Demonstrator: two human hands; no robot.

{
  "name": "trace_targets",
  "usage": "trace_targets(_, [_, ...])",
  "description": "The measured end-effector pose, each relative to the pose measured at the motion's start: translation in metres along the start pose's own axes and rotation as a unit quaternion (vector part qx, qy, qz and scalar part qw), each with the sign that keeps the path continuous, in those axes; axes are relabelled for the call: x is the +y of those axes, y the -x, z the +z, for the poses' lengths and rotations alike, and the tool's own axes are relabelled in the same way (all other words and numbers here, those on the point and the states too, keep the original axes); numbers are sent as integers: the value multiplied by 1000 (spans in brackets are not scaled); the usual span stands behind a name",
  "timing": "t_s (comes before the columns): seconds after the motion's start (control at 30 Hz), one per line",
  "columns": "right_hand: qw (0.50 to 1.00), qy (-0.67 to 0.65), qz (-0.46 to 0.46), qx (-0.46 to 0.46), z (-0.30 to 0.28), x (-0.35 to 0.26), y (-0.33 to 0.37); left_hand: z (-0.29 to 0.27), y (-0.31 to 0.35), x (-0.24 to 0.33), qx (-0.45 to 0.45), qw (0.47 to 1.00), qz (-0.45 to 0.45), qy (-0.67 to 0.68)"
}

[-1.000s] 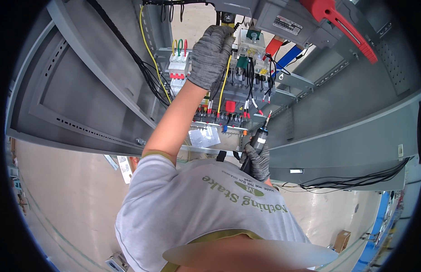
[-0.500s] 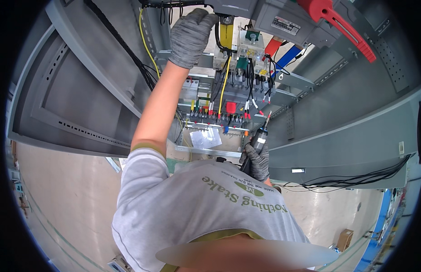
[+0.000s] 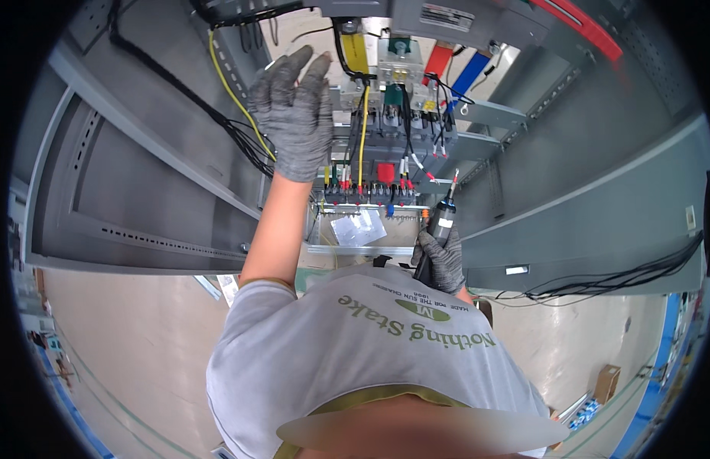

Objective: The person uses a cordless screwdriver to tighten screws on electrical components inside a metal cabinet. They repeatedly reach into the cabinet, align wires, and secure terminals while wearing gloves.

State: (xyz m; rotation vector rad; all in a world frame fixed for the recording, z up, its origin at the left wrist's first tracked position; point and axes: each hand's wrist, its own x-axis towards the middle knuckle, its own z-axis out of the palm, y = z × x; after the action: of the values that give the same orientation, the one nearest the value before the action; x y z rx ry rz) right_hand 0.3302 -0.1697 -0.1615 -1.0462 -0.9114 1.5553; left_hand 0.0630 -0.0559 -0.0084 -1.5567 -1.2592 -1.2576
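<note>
My left hand [image 3: 295,118], in a grey knit glove, is raised at the left of the wiring inside the cabinet. Its fingers are stretched and apart, and I see nothing gripped in it. Close by it run a yellow wire [image 3: 234,99] and a black cable bundle [image 3: 167,73]. My gloved right hand [image 3: 446,264] is wrapped round a black electric screwdriver [image 3: 444,219], held near my chest with its bit pointing up. Beyond the tool is a terminal block [image 3: 370,193] with red-tipped wires. A yellow wire [image 3: 364,141] hangs down to that block.
Grey cabinet walls [image 3: 592,206] flank both sides. A red handle [image 3: 584,29] juts out at the upper right. Red [image 3: 439,57] and blue busbars [image 3: 479,80] stand behind the breaker. Loose black wires [image 3: 599,275] hang at right. A paper sheet [image 3: 359,228] lies below the terminals.
My left hand has come down from the upper black cable, and its fingers have spread. The right hand still holds the screwdriver, nearly in place. The view has shifted slightly.
</note>
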Motion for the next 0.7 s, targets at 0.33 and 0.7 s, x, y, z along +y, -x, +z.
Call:
trace_targets(0.33, [998, 47, 31, -23, -19, 8, 10, -22, 28, 49, -183, 928, -129, 299])
trace_targets(0.7, [999, -19, -14, -32, -18, -18, 28, 10, -8, 78, -292, 905, -82, 300])
